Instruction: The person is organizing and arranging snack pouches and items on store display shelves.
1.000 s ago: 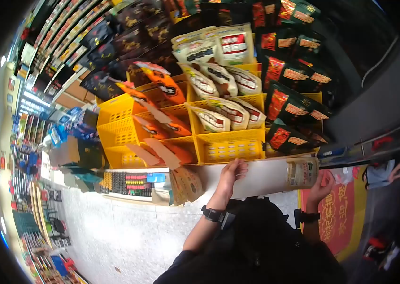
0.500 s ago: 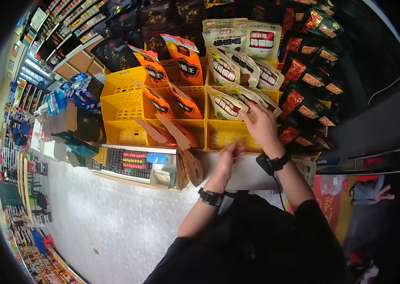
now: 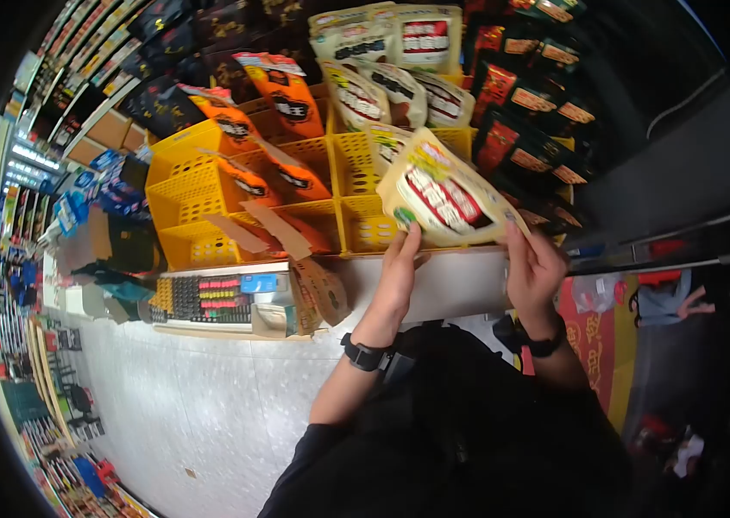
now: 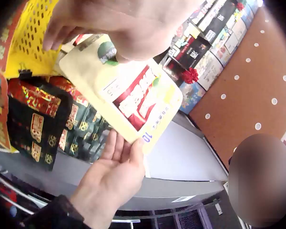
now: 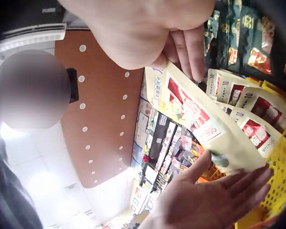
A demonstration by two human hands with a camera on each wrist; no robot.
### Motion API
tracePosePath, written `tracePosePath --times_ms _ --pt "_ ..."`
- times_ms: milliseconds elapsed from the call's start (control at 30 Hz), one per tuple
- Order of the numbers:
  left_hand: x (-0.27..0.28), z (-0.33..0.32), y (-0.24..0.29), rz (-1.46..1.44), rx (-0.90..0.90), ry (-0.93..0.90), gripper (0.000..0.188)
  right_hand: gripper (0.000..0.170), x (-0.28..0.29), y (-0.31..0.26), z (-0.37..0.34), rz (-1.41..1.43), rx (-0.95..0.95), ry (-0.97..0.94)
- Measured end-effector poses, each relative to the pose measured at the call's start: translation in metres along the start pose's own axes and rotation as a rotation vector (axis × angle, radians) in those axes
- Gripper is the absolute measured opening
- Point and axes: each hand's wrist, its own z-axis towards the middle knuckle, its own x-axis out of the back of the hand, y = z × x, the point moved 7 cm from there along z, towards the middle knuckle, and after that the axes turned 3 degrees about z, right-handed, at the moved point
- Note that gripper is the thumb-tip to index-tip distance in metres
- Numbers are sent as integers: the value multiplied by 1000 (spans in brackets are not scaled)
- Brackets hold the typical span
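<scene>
Both hands hold a cream pouch (image 3: 443,194) with a red label panel, tilted over the front compartments of the yellow basket (image 3: 365,233). My left hand (image 3: 394,281) pinches its lower left end, thumb on the front by a green round mark, fingers behind; these fingers look fairly straight in the right wrist view. At the opposite end, my right hand (image 3: 538,272) pinches the corner; in the left wrist view its thumb lies beside a printed "10". Behind the held pouch, more cream pouches (image 3: 361,95) stand in the basket, one of them partly covered by it.
Orange pouches (image 3: 287,95) stand in the compartments to the left, and dark green pouches (image 3: 512,138) fill the right side. A white ledge (image 3: 460,285) runs along the basket's front. Brown cardboard flaps (image 3: 320,289) jut out over it. A rack of small items (image 3: 210,298) sits lower left.
My right hand went from the lower right up to a front cream pouch in the basket. That pouch is now lifted out towards me, and my left hand has taken its other end.
</scene>
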Motion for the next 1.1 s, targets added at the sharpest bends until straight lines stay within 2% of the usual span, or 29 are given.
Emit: tracePosePath --times_ms 33,67,100,167,233,300,367,533,633,667,767,833,867,933,1067,1100 --pt "-13 -3 -6 -1 59 -147 60 13 16 -2 -8 -16 -40 -22" --pt "-24 -11 -11 -34 129 -185 50 13 31 -2 -19 -43 -63 -76" --pt "-26 -10 -19 -30 140 -200 50 13 45 0 -33 -55 -73 -65" --pt "-35 -11 -62 34 376 -446 49 12 64 26 -67 146 -310 -50" --pt "-40 -14 -83 148 378 -461 55 12 82 43 -97 150 -362 -85" --pt "-46 -21 -96 413 437 -510 62 12 94 64 -119 160 -410 -124" --pt "-46 -16 -115 494 436 -555 65 12 103 100 -151 102 -700 -180" --pt "-58 -1 -158 749 515 -682 69 21 125 184 -214 82 -919 -163" --pt "-63 13 -172 760 597 -627 72 21 125 207 -223 171 -963 -120" --pt "-63 17 -173 719 555 -584 73 21 124 224 -228 172 -963 -118" --pt "-59 21 -180 725 573 -520 75 21 117 255 -233 174 -970 -106" --pt "-56 17 -175 708 581 -512 76 24 114 268 -230 2 -983 -167" --pt "-55 15 -171 688 589 -504 77 24 111 270 -230 6 -983 -168" --pt "-45 15 -179 658 573 -444 78 28 114 272 -223 -201 -816 -136" --pt "-29 14 -182 595 561 -354 79 34 116 274 -231 -75 -726 -13" --pt "-24 13 -177 591 553 -345 79 33 128 254 -224 -378 -543 59"
